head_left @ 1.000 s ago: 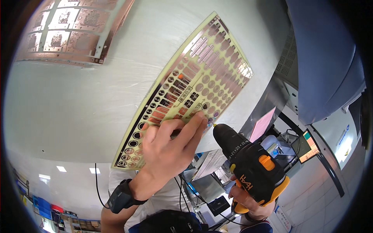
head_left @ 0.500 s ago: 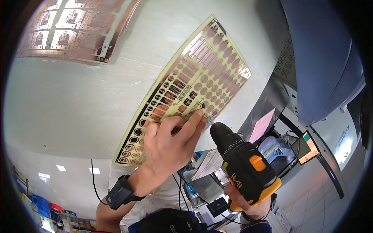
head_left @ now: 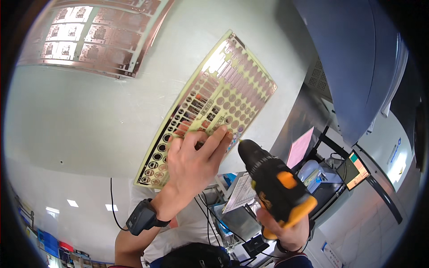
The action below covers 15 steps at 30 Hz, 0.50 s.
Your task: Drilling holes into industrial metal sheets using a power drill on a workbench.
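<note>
Pressing flat on a pale yellow circuit panel (head_left: 210, 107), the left hand (head_left: 194, 158) spreads its fingers (head_left: 219, 136) across the panel's near right edge, palm down, holding nothing. The panel lies tilted on a white table (head_left: 89, 116), running from near left to far right, its surface covered in rows of round and oblong copper pads. A dark watch (head_left: 142, 217) sits on the left wrist. The right hand (head_left: 286, 230) grips the handle of a black and orange cordless drill (head_left: 272, 183), fingers wrapped tight around it; the drill's tip is at the panel's near right edge, just beside the left fingertips. A copper-coloured panel of boards (head_left: 94, 40) lies at the far left of the table, well apart. A grey-blue machine (head_left: 353, 58) stands to the right.
</note>
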### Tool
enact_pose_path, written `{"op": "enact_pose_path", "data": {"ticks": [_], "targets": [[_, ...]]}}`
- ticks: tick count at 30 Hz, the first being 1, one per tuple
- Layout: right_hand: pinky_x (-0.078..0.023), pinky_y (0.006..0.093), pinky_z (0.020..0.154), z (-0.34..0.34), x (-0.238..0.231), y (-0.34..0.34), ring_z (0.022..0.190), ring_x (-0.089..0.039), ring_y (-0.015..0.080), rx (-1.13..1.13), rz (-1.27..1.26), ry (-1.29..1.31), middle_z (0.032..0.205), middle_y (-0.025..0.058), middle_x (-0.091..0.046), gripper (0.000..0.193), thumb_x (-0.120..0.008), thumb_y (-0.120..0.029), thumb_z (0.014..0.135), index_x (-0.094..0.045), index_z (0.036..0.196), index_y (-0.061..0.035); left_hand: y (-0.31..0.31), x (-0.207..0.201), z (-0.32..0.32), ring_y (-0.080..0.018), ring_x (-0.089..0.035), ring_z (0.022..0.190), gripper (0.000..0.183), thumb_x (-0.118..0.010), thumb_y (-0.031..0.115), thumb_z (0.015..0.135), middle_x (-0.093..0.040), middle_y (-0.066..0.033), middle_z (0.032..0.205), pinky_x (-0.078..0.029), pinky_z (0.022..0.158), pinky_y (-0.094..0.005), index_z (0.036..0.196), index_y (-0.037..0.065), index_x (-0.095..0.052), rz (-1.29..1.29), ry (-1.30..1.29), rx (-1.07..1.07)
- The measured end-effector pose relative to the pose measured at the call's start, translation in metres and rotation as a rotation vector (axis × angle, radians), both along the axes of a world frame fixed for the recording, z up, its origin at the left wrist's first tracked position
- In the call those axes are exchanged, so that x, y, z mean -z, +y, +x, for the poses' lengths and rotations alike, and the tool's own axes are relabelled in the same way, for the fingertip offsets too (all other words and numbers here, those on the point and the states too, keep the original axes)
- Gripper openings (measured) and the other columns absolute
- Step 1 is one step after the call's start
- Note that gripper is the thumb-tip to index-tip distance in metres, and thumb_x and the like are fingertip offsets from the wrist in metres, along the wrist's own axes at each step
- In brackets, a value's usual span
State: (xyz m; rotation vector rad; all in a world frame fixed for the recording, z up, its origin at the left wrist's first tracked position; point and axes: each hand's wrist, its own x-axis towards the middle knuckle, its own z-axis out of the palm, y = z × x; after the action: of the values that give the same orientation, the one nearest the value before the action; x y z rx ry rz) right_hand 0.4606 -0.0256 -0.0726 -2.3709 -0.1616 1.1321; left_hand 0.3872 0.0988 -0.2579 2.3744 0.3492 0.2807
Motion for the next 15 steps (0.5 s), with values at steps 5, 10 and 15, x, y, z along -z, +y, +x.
{"op": "enact_pose_path", "data": {"ticks": [5, 10, 15], "targets": [[-0.052, 0.0296, 0.071, -0.009, -0.012, 0.005, 0.078, -0.062, 0.0174, 0.778, 0.125, 0.137, 0.102, 0.0098, -0.062, 0.052, -0.069, 0.001, 0.071, -0.053, 0.121, 0.0009, 0.003, -0.002, 0.0, -0.0107, -0.05, 0.08, 0.018, -0.07, 0.017, 0.073, -0.064, 0.0117, 0.108, -0.033, 0.063, -0.0283, 0.091, 0.017, -0.074, 0.033, -0.064, -0.02], [-0.052, 0.0283, 0.067, -0.003, -0.002, -0.007, 0.076, -0.061, 0.0149, 0.687, 0.065, 0.173, 0.101, 0.0095, -0.062, 0.052, -0.071, 0.0, 0.07, -0.053, 0.119, 0.0012, 0.001, -0.002, 0.002, -0.0106, -0.051, 0.079, 0.018, -0.07, 0.017, 0.073, -0.064, 0.0111, 0.108, -0.032, 0.062, -0.0277, 0.09, 0.016, -0.075, 0.026, -0.084, -0.035], [-0.053, 0.0272, 0.066, -0.001, 0.005, -0.007, 0.076, -0.061, 0.0152, 0.698, 0.089, 0.198, 0.099, 0.0098, -0.062, 0.053, -0.072, 0.0, 0.07, -0.053, 0.119, 0.0004, 0.001, -0.001, 0.0, -0.0096, -0.052, 0.079, 0.019, -0.069, 0.017, 0.072, -0.064, 0.0107, 0.109, -0.032, 0.061, -0.027, 0.091, 0.016, -0.075, 0.016, -0.066, -0.026]]}}
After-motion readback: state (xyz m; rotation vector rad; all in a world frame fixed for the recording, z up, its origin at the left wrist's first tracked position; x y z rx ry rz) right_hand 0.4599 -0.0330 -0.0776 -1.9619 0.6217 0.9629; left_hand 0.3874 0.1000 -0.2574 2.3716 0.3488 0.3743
